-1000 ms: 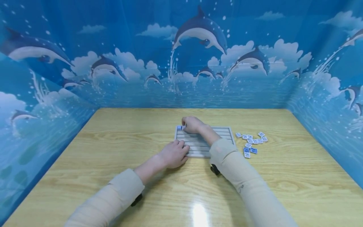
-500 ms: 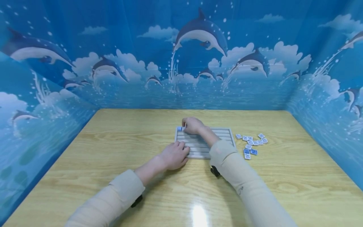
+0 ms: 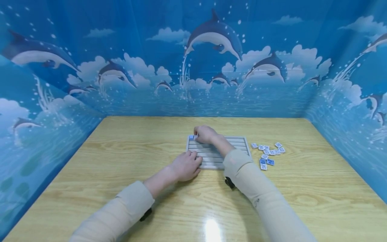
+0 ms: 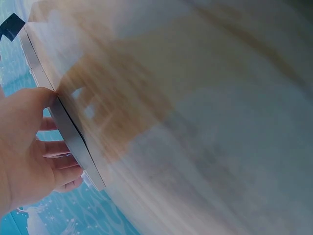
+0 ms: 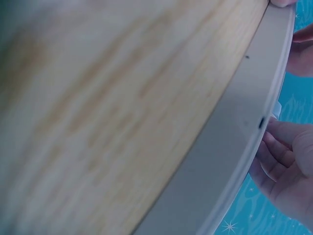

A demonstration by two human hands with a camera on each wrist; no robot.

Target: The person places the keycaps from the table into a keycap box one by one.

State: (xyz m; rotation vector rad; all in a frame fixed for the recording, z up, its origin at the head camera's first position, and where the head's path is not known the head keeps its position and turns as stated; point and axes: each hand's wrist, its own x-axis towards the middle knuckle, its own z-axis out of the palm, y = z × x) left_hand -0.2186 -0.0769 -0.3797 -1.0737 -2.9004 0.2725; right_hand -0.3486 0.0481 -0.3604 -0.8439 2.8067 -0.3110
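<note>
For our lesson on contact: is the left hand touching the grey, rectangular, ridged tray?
Touching: the left wrist view shows the left hand with its thumb tip against the near wall of the tray, no gap showing.

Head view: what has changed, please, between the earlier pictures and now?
Nothing has visibly moved, apart from a slight camera shift, and nothing was taken or let go. The right hand still holds the white tile beside the corner tile, at the far left of the tray. The left hand stays at its near left corner; the loose tiles are unchanged.
</note>
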